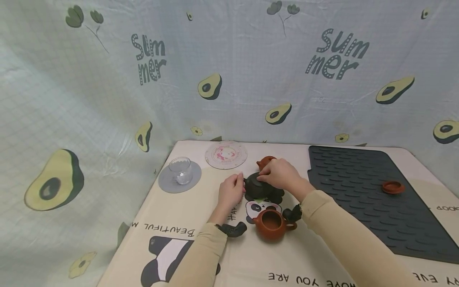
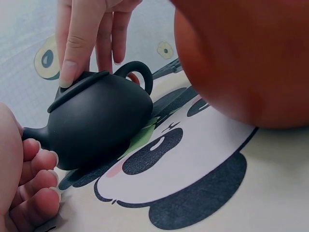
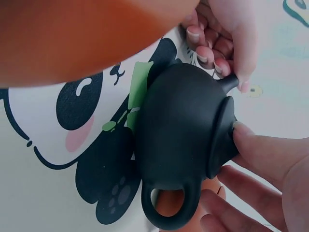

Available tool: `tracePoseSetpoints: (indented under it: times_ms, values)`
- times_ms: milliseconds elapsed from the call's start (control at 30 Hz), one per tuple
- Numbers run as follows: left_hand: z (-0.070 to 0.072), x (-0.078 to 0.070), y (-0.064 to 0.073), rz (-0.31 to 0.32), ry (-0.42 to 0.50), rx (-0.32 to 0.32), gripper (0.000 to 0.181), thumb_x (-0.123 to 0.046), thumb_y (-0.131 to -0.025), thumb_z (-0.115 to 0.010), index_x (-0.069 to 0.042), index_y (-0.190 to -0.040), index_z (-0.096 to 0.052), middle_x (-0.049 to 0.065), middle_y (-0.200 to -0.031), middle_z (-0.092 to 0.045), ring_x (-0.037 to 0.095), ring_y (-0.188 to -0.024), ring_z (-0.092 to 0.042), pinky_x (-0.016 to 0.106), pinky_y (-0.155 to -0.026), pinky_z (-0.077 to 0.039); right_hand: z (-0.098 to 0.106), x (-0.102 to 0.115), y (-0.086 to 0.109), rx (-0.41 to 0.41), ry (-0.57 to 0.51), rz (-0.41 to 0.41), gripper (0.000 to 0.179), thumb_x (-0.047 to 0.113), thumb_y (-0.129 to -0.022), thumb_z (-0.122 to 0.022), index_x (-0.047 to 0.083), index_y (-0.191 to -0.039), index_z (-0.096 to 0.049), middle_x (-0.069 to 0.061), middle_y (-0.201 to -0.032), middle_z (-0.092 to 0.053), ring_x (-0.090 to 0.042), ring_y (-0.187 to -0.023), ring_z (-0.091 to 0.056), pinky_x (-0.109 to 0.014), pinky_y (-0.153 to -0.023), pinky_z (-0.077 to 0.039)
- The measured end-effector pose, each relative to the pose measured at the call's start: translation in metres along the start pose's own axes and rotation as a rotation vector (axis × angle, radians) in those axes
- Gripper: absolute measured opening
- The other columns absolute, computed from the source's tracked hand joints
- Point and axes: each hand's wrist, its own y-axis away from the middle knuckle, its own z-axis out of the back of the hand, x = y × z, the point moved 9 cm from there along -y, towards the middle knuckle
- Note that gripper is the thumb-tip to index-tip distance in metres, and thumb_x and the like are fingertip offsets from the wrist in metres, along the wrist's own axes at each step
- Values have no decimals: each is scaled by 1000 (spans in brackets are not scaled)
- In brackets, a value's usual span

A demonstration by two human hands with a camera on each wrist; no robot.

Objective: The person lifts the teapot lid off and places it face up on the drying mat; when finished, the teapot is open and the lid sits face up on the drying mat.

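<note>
A black teapot [image 1: 254, 189] with its lid [image 3: 223, 137] on sits on the table cloth, over a panda print. My left hand [image 1: 231, 190] pinches its spout between thumb and fingers, the other fingers curled below. From the right, my right hand [image 1: 281, 174] holds the lid's knob, thumb on the near side, as the right wrist view shows. The black handle [image 3: 171, 217] is free of both hands. Nearer to me stands a reddish-brown teapot [image 1: 271, 232] without a lid, its opening facing up. Behind the black pot, another reddish-brown piece [image 1: 264, 162] is partly hidden by my right hand.
At the left, a clear glass cup [image 1: 181, 171] stands on a grey round coaster [image 1: 166, 181]. A pink patterned round coaster [image 1: 226, 154] lies at the back. On the right is a dark ridged mat [image 1: 344, 191] bearing a small reddish-brown lid [image 1: 393, 187]. A patterned curtain [image 1: 244, 59] hangs behind.
</note>
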Motion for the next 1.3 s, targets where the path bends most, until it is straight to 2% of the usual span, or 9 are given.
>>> tracePoseSetpoints:
  times_ms: [400,567,867,1100,1300]
  values:
    - [2,-5,3,-26,-3,-8,42,-39,-110,-44,-12,-82,-61,-2,-65,-61,14,-48,-54,28,-47,-43,1,-2,2,-49,-40,14,15,28,-94,-77,16,-101,-84,3,-85,-73,-21,-80,-58,-36,-72,-47]
    - [2,-4,3,-22,-1,-11,42,-38,-110,-45,-12,-82,-61,-2,-65,-61,14,-48,-54,27,-48,-43,5,2,5,-73,-50,32,16,27,-93,-78,15,-102,-83,1,-88,-75,-21,-80,-60,-36,-74,-50]
    - [2,-3,4,-7,-4,-4,41,-39,-110,-45,-12,-83,-61,-1,-66,-61,14,-49,-54,28,-48,-43,7,3,8,-98,-70,44,17,27,-93,-78,13,-103,-83,1,-86,-74,-21,-77,-57,-34,-69,-46]
    - [2,-4,4,-18,-9,-7,42,-39,-110,-45,-12,-82,-61,-2,-65,-61,14,-50,-54,28,-49,-43,14,-1,11,-150,-149,43,18,24,-92,-79,11,-104,-82,-2,-92,-75,-22,-81,-59,-35,-70,-50]
    - [3,-4,3,-32,-10,-17,42,-38,-110,-45,-12,-81,-61,-3,-65,-61,14,-50,-54,28,-50,-43,15,-6,13,-157,-187,46,19,24,-92,-79,9,-104,-82,-2,-89,-75,-21,-78,-58,-33,-66,-49]
